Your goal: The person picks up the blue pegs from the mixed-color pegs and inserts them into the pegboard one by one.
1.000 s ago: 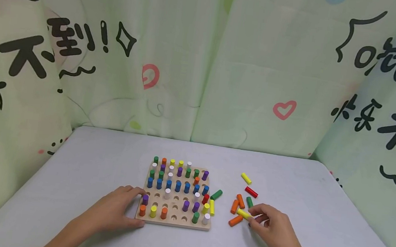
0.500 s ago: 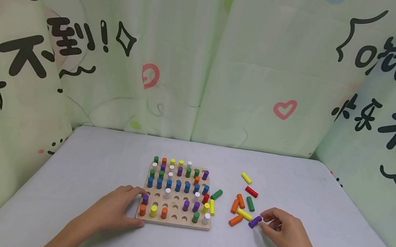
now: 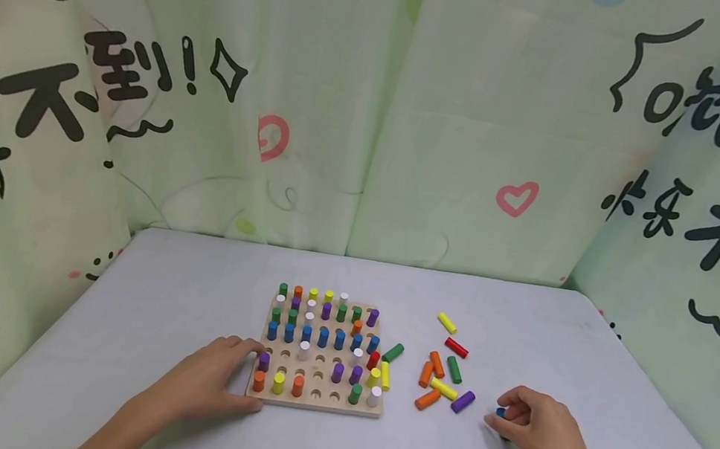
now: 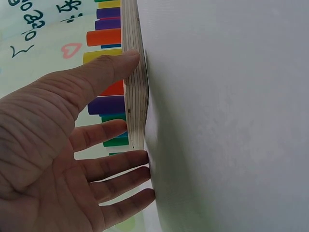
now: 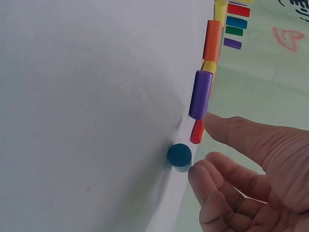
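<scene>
A wooden pegboard [image 3: 319,360] with several coloured pegs standing in its holes lies on the table. My left hand [image 3: 216,379] rests at its left front corner. In the left wrist view my thumb [image 4: 128,60] touches the board's front edge, and the other fingers reach out nearly straight. To the right of the loose pegs, my right hand [image 3: 537,430] is around a blue peg [image 3: 500,412]. The right wrist view shows the blue peg [image 5: 179,155] close to the bent fingers, with the thumb [image 5: 227,126] apart from it. A loose purple peg [image 3: 462,402] lies left of this hand.
Loose pegs lie right of the board: orange pegs [image 3: 427,400], yellow pegs [image 3: 444,389], a red peg [image 3: 456,348] and green pegs [image 3: 454,369]. Another yellow peg [image 3: 385,376] touches the board's right side. A printed curtain [image 3: 381,107] surrounds the white table [image 3: 191,279].
My right hand has moved right, from the yellow peg past the purple peg to the blue peg. The purple and green pegs are uncovered now. My left hand has stayed in place.
</scene>
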{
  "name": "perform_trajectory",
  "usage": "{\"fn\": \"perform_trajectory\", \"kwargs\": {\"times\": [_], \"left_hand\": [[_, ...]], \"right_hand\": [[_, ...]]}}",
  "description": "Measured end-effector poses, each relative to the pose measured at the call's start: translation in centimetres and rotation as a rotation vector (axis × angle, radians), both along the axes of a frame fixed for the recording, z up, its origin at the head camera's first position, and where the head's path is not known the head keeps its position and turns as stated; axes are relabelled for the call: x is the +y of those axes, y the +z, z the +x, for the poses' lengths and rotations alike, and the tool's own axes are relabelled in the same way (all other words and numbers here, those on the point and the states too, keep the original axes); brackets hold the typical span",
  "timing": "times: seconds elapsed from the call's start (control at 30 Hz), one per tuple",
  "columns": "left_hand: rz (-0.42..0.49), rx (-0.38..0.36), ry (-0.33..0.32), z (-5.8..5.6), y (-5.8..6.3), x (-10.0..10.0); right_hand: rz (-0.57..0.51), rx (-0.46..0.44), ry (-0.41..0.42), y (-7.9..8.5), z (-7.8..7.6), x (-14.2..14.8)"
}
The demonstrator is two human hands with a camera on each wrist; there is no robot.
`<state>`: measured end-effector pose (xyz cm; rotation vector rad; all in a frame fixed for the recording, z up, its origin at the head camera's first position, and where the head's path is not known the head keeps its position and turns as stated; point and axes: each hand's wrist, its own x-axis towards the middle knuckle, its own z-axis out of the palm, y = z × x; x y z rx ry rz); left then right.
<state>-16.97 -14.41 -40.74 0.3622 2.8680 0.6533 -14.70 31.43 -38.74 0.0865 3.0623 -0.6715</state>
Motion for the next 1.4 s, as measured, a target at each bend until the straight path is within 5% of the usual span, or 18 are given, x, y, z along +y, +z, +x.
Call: {"fn": "perform_trajectory", "kwargs": {"times": [0.5, 1.4], "left_hand": [[-0.004, 0.0, 0.001, 0.0, 0.0, 0.0], [-0.004, 0.005, -0.005, -0.1, -0.1, 0.0]], "right_hand": [[-0.004, -0.075, -0.013, -0.6, -0.6, 0.6], [-0.041, 0.015, 0.006, -0.2, -1.0, -2.1]]}}
